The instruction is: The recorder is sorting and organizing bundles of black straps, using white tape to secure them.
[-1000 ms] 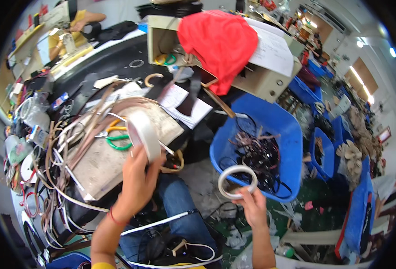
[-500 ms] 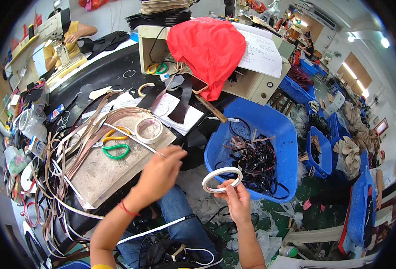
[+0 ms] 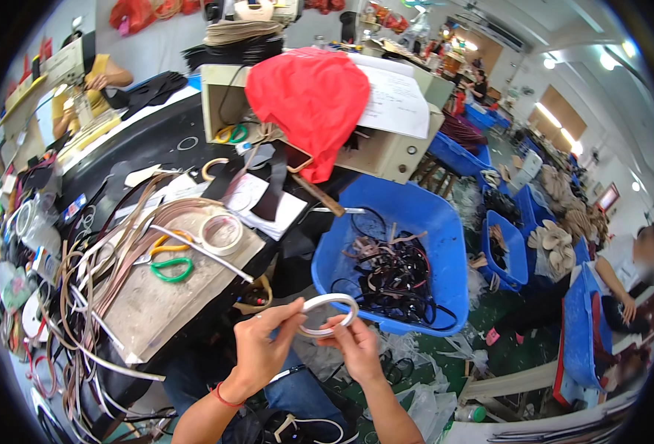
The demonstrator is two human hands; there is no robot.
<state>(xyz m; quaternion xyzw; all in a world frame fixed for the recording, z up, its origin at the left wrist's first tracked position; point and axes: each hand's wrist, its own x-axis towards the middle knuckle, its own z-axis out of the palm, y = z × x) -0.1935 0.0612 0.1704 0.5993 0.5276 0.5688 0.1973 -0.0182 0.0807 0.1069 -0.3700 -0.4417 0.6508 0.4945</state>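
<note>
Black worktop (image 3: pixel 153 140) ahead-left, blue plastic tub (image 3: pixel 445 248) ahead-right, dark strap scraps (image 3: pixel 390 277) inside. Pale slab (image 3: pixel 197 290) on the worktop. My right grip (image 3: pixel 360 354) grasps a narrow white tape roll (image 3: pixel 330 297) by its near-right side. Left grip (image 3: pixel 259 348): fingertips drawn together at the roll's left edge; can't tell if they've got hold. Roll's up front, between both grips. Second tape roll (image 3: pixel 239 231) lies on the slab.

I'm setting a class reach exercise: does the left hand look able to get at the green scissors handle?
Probably yes: the green handle lies uncovered on the board, though the left hand is at the white ring.
</note>
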